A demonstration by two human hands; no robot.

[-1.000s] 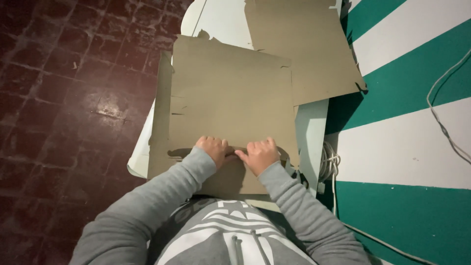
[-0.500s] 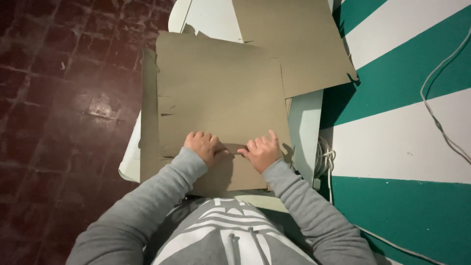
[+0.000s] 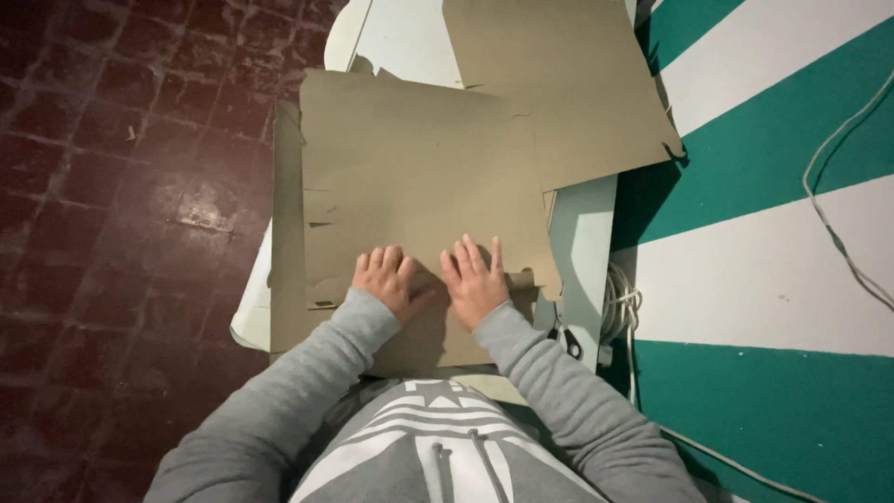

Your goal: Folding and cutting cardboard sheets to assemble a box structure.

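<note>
Both hands, left hand (image 3: 386,281) and right hand (image 3: 473,279), lie open and flat on the cardboard (image 3: 419,177), gripping nothing; pressing evenly along the fold keeps it straight.

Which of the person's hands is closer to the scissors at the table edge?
Right. The right hand lies flat on the cardboard, just left of the scissors; the left hand is farther left.
</note>
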